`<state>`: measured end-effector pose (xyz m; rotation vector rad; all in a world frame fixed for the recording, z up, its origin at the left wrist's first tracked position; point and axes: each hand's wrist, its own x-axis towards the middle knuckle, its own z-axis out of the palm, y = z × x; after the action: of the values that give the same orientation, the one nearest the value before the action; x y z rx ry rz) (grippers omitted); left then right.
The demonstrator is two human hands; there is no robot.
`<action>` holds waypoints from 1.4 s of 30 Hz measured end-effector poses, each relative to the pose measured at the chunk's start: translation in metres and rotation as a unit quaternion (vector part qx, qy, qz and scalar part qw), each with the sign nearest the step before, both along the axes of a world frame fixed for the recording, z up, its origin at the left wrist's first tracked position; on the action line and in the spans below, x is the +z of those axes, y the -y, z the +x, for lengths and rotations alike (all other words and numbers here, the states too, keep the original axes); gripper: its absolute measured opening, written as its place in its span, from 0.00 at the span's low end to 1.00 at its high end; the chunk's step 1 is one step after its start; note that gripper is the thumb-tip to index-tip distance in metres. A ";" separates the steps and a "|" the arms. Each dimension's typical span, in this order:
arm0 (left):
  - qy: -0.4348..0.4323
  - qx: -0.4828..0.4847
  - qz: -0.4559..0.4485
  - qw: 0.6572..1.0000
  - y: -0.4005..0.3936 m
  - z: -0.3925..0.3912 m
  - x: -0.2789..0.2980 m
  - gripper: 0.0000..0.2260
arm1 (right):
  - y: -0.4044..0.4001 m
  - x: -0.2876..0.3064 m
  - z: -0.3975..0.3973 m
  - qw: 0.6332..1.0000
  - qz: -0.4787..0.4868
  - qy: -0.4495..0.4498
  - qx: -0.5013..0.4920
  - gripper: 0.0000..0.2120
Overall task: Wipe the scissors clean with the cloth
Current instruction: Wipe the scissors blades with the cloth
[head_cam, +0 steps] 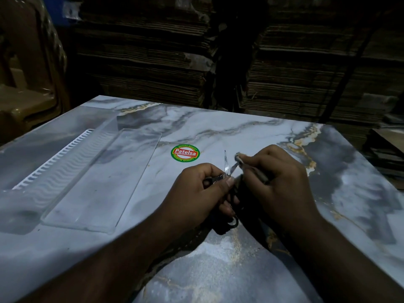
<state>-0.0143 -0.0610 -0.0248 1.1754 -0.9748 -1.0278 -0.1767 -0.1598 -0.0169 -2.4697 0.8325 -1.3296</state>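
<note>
Scissors with black handles and 2 narrow steel blades point(227, 169) are held above the near centre of a marble-patterned grey-white tabletop point(218, 132), blades spread apart and pointing away from the person. Left hand point(196, 193) grips the black handles, fingers and thumb curled round them just below the pivot. Right hand point(277, 178) pinches a small pale cloth point(239, 158) against the right blade, fingers curled over the fabric, most of which is hidden in the hand. A round green-and-red "Patelsa" sticker point(185, 153) lies just beyond the blade tips. A clear plastic rectangular sheet point(105, 182) lies well to the left, beside a white toothed strip point(54, 158). Stacked brown cardboard point(306, 73) fills the dim background.
</note>
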 end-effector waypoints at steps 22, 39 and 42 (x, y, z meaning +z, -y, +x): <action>0.009 0.016 0.003 1.000 -0.002 0.004 0.001 0.06 | -0.003 -0.002 0.000 0.992 -0.042 -0.070 0.094 0.08; 0.015 -0.005 0.008 1.000 0.003 0.001 0.004 0.08 | 0.017 -0.006 -0.010 0.997 0.039 0.024 -0.062 0.07; -0.015 0.003 0.008 1.000 0.003 0.004 0.006 0.09 | 0.010 0.002 -0.013 0.990 0.082 0.104 -0.057 0.08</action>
<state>-0.0107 -0.0635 -0.0185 1.1720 -0.9401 -1.0476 -0.1893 -0.1698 -0.0148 -2.1449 0.9985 -1.4632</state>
